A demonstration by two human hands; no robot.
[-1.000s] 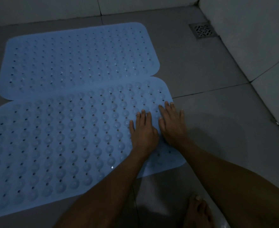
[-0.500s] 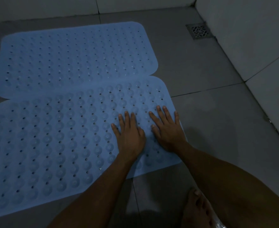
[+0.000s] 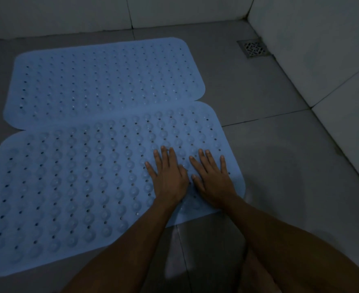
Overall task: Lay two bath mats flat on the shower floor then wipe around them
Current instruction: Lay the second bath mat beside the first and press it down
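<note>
Two light blue bath mats with rows of bumps and small holes lie flat on the grey tiled floor. The far mat [image 3: 102, 81] sits toward the back wall. The near mat [image 3: 68, 187] lies in front of it, and their long edges touch or slightly overlap. My left hand [image 3: 168, 176] and my right hand [image 3: 212, 178] rest palm down, side by side, on the right end of the near mat, fingers spread and holding nothing.
A square metal floor drain [image 3: 253, 48] sits in the far right corner. White tiled walls [image 3: 322, 49] close the back and the right side. Bare grey floor [image 3: 280, 166] lies between the mats and the right wall. The light is dim.
Both hands have slid a little toward me and to the left along the near mat's right end, still flat on it. The mats have stayed in place.
</note>
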